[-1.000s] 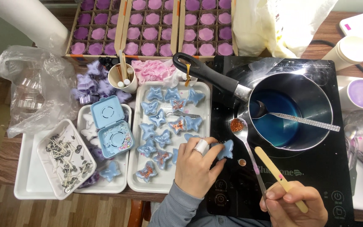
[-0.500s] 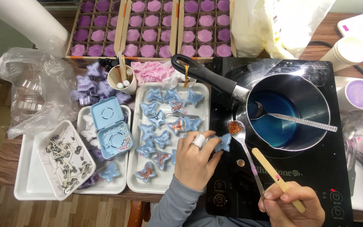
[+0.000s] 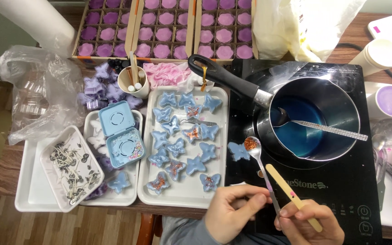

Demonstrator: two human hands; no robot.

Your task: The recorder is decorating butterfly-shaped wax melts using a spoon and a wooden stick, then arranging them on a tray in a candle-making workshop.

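I noted that the left hand (image 3: 234, 212), which half a second earlier had pressed a blue butterfly piece (image 3: 238, 151) at the tray edge, had withdrawn toward my body; its fingers were now curled narrow, with the tips meeting the handle of the spoon (image 3: 260, 165) close to the right hand (image 3: 311, 223). The butterfly piece lay released on the black cooktop (image 3: 341, 190), well ahead of the left fingertips and just left of the spoon bowl, which carried copper glitter. I judged from this that placement of the piece was complete and the glitter remained unapplied to it. The right hand's fingers were closed on the spoon handle together with a flat wooden stick (image 3: 292, 197), both angled forward and left. Left of the fingers, the white tray (image 3: 178, 199) carried more blue butterflies, several glittered. Farther left stood a light blue case (image 3: 120, 134) and a dish of wick tabs (image 3: 71, 170). Ahead and right of the fingers, the saucepan (image 3: 314, 118) held blue liquid and a second spoon. Beyond it, cardboard boxes (image 3: 164, 29) of purple flower shapes lined the wooden table.
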